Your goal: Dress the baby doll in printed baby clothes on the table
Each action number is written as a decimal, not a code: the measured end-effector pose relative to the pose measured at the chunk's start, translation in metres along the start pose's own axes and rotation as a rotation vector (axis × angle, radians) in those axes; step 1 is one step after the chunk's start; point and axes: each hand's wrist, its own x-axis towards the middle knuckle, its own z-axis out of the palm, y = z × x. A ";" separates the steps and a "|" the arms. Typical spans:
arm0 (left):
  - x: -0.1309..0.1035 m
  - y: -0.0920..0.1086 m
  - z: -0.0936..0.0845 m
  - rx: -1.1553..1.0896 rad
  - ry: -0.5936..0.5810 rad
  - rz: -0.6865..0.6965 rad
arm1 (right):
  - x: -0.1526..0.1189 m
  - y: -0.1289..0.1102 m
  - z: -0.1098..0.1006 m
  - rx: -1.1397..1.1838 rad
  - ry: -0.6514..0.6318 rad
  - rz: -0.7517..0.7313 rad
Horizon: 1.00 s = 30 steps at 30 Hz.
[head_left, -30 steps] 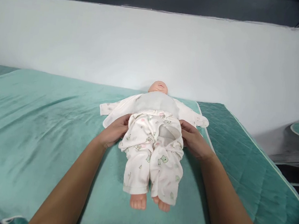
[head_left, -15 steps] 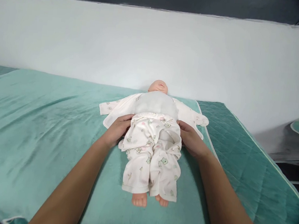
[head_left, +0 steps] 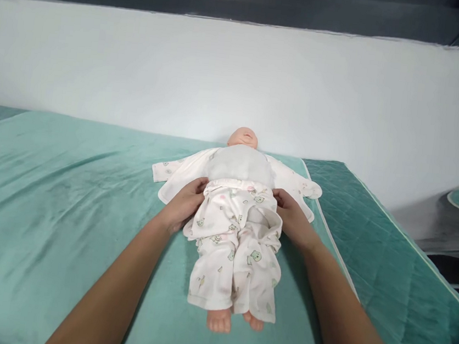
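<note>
A baby doll (head_left: 243, 136) lies on its back, its head toward the wall and its bare feet pointing at me. It wears white printed baby pants (head_left: 224, 221), whose waistband sits around its lower belly. Under it a white baby shirt (head_left: 192, 170) is spread with the sleeves out to both sides, and the pale grey torso shows between. At the left side of the waistband, my left hand (head_left: 184, 203) has its fingers closed on the pants. My right hand (head_left: 294, 215) grips the opposite side of the pants. The fingertips of both hands are partly hidden by the cloth.
A light green sheet (head_left: 61, 230) with some wrinkles covers the bed. Darker quilted green bedding (head_left: 385, 256) lies along the right. Behind the doll stands a white wall (head_left: 183, 73), with a dark beam (head_left: 249, 3) across the top.
The doll and hands sit slightly lower in view as the camera tilts up. The doll's legs have shifted a little to the right. Both hands stay at the waistband.
</note>
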 end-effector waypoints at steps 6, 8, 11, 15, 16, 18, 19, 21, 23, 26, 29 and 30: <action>0.006 0.005 0.010 0.011 0.044 0.060 | 0.003 -0.003 0.009 0.104 0.088 -0.052; 0.009 0.004 0.011 -0.020 0.046 0.047 | 0.005 -0.004 0.010 0.158 0.113 -0.037; 0.011 0.001 0.011 -0.064 0.020 0.034 | 0.007 -0.004 0.009 0.246 0.085 0.000; 0.010 -0.004 0.006 -0.006 0.044 0.046 | 0.006 -0.002 0.005 0.305 -0.011 0.037; 0.009 -0.005 0.004 0.002 0.077 0.067 | 0.005 -0.001 0.003 0.305 -0.027 0.042; 0.007 -0.006 -0.001 -0.011 0.158 0.151 | 0.004 0.001 -0.001 0.300 -0.009 0.037; 0.006 -0.006 -0.003 -0.022 0.204 0.213 | 0.004 0.001 -0.002 0.295 0.029 0.022; 0.003 -0.005 -0.006 -0.020 0.274 0.328 | 0.002 -0.001 -0.004 0.265 0.132 -0.046; 0.001 -0.003 -0.006 0.043 0.289 0.373 | 0.000 -0.005 -0.003 0.175 0.193 -0.124; -0.002 0.001 -0.003 0.214 0.243 0.379 | -0.005 -0.013 0.001 0.000 0.142 -0.186; -0.003 0.003 0.000 0.379 0.186 0.487 | -0.007 -0.017 0.002 -0.097 0.034 -0.186; -0.004 0.004 0.000 0.433 0.159 0.525 | -0.007 -0.016 0.001 -0.120 0.000 -0.191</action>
